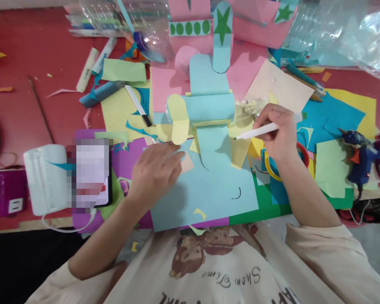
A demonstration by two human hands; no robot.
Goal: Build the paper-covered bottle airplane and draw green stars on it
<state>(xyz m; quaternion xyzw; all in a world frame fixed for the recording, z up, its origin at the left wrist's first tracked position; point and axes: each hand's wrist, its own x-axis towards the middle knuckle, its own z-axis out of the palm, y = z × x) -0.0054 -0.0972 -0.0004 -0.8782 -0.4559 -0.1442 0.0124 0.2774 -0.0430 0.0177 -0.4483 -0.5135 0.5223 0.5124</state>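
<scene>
Saw red table (22, 50) bearing flat, matte light-blue sheet (205, 194); just beyond, noted smooth blue rolled-paper cylinder (210, 107). Saw left hand (156, 169) loosely bent, unclenched, beside round-ended yellow strip (179, 122). Found right hand (280, 135) grasping slim, green-tipped white marker (256, 131) right of cylinder.

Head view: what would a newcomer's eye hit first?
Probably the green star on its pale blue strip, at top centre against pink paper. Next, right of centre, the right hand holding a white marker, its tip pointing toward the middle. Then the lit phone, its screen pixelated, at the picture's left beside a white case.
</scene>
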